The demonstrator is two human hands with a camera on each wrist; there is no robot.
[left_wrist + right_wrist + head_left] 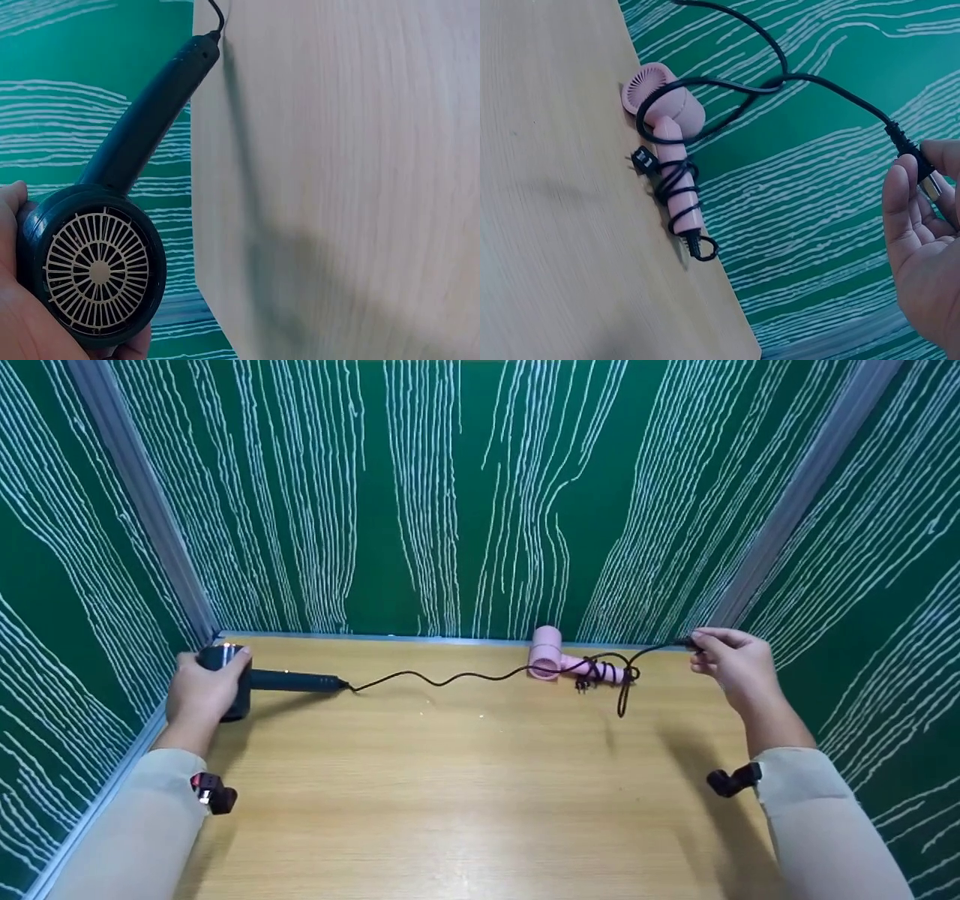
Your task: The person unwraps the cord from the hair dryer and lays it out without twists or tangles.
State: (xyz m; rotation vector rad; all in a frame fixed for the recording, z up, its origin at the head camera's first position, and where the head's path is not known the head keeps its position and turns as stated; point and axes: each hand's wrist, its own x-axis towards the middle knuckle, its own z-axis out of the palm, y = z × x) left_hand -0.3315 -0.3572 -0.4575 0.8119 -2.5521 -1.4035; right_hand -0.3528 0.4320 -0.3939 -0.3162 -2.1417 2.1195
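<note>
My left hand [199, 696] grips the round head of a dark teal hair dryer [296, 681], held above the table's left side with its handle pointing right. In the left wrist view the dryer's slotted rear grille [99, 271] faces the camera. From the handle's end a black cord [442, 682] runs wavy across to the right, with a loop hanging in it. At the cord's other end, my right hand [742, 669] pinches the plug [911, 152] between thumb and fingers. The plug's prongs are partly hidden by the fingers.
A pink hair dryer [547, 651] lies at the table's back edge, its own black cord wound round the handle and its plug [643, 160] beside it. The wooden table [465, 795] is bordered by green, white-lined walls [480, 510] at the back and both sides.
</note>
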